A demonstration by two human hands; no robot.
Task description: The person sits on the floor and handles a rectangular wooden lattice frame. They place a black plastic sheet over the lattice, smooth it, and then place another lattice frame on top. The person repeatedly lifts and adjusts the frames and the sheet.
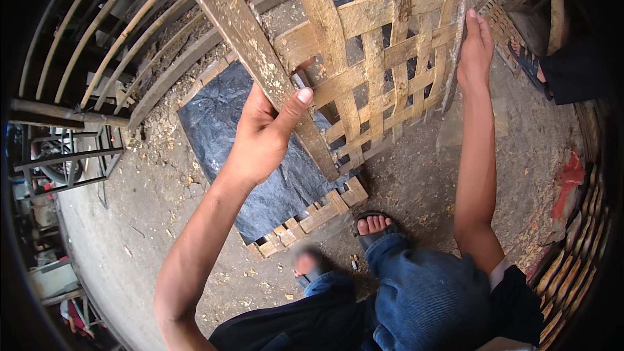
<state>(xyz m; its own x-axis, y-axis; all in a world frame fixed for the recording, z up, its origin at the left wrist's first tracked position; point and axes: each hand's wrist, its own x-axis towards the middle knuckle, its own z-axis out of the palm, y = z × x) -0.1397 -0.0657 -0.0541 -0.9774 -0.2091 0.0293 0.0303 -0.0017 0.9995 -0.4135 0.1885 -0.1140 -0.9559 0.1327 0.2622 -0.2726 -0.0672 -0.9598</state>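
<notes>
A woven bamboo panel (370, 36) with wooden side rails is lifted up in front of me, tilted. My left hand (266, 127) is closed round its left rail, the thumb lying over the near face. On the panel's right edge my right hand (476, 55) grips the thinner rail, fingers pointing upward. Under the panel, on the floor, lies a dark plastic sheet (227, 136) over a second woven bamboo panel (335, 205), whose slats show along its near edge. Part of the sheet is hidden behind my left hand and the raised panel.
Curved wooden slats (130, 26) stand at the upper left beside a metal frame (68, 156). More slatted woven work (572, 273) lines the lower right, near a red scrap (570, 179). Another person's sandaled foot (530, 68) is at the upper right. Shavings litter the concrete floor (149, 221).
</notes>
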